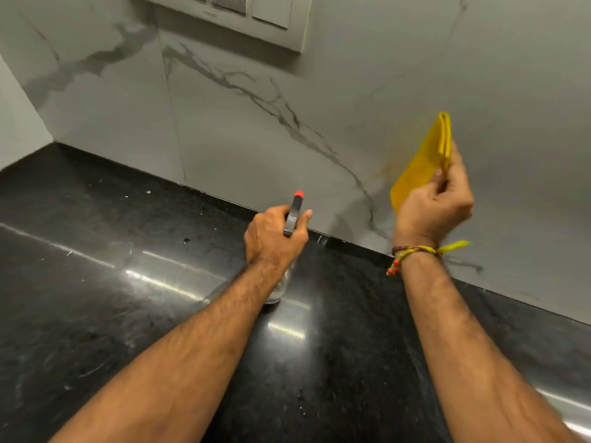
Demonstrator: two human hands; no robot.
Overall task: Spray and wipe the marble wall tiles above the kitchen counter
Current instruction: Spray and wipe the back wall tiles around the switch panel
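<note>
Centre frame: left hand (pixel 275 238) grips a clear, red-nozzled spray bottle (pixel 295 212). Right: right hand (pixel 435 206) pinches a folded yellow cloth (pixel 422 164) near the grey-veined marble wall tiles (pixel 256 116).

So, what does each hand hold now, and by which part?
The left hand grips the spray bottle around its neck, below the trigger head. The right hand pinches the folded yellow cloth at its lower end.

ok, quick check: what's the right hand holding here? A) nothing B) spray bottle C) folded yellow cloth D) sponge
C: the right hand pinches a folded yellow cloth raised near the marble wall tiles, while the left hand grips the spray bottle.
</note>
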